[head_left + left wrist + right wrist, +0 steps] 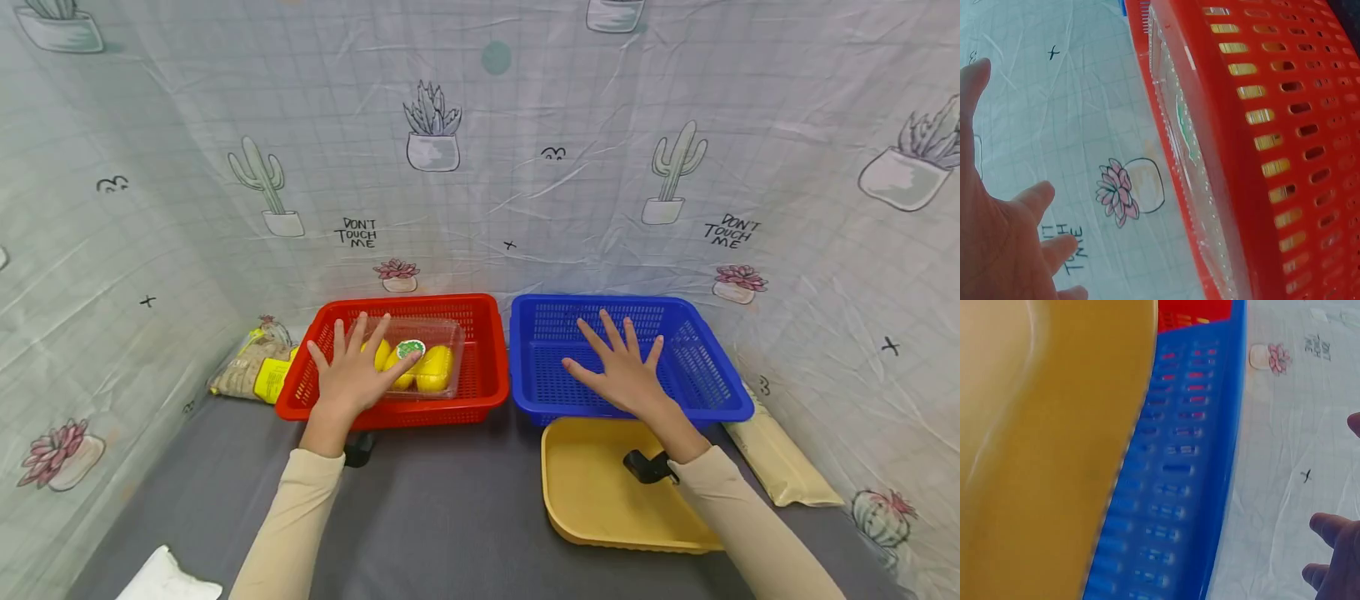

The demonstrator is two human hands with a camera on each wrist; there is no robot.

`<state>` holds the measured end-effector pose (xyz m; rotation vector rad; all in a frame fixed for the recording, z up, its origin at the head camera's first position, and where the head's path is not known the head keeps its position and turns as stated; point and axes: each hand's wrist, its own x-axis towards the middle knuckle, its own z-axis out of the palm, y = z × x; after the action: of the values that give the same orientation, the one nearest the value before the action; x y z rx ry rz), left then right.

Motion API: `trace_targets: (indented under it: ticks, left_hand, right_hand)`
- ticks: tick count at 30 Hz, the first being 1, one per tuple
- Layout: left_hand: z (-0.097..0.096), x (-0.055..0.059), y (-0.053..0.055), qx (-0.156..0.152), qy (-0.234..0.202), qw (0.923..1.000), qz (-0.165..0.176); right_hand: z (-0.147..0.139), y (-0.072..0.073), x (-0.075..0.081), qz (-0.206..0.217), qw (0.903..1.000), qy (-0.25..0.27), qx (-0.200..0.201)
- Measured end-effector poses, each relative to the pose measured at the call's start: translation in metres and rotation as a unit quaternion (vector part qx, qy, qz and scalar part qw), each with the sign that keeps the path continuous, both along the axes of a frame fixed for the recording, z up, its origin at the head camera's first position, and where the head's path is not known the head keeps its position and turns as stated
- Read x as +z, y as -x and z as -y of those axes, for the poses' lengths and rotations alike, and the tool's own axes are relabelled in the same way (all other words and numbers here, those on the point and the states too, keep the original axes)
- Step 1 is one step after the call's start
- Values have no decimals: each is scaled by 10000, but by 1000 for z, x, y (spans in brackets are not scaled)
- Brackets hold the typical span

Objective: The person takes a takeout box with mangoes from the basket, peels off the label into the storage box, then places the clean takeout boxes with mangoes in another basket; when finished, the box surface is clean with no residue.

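In the head view my left hand (351, 377) hovers over the front of a red basket (491, 392), its fingers spread and holding nothing. Inside that basket lies a clear plastic box (459, 333) of yellow fruit (435, 368) with a round green-and-white label (410, 348); the hand hides part of it. Over a blue basket (708, 354) my right hand (626, 379) is spread the same way, with nothing in its grasp. Both wrist views show fingers apart from the baskets: the left hand (997, 237) beside the red wall, the right hand (1338, 562) beyond the blue rim.
A yellow tray (592, 492) stands in front of the blue basket, partly beneath my right forearm. To the right lies a beige packet (783, 458). A bag with a yellow label (243, 371) leans left of the red basket. Something white (168, 579) lies at the near left.
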<state>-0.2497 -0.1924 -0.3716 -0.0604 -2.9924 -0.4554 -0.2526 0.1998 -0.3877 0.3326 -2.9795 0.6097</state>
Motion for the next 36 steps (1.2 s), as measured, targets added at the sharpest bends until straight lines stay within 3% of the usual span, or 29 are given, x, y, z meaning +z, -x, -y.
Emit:
trace_targets:
  ticks: [13,18,23,28,36]
  left_hand:
    - [15,-12,-20,239,-318,9990,-192]
    - [23,-11,-31,279,-501,9979,-305]
    - [29,-11,-38,353,-687,9947,-679]
    - [36,-19,-41,486,-985,9869,-1180]
    - [47,-36,-44,791,-1261,9761,-1580]
  right_hand:
    - [26,-7,-11,-11,9984,505,257]
    - [37,-9,-15,79,9967,731,343]
    - [48,-9,-16,110,9941,957,488]
    - [62,-9,-15,122,9888,1344,640]
    - [82,-6,-15,-204,9700,2211,994]
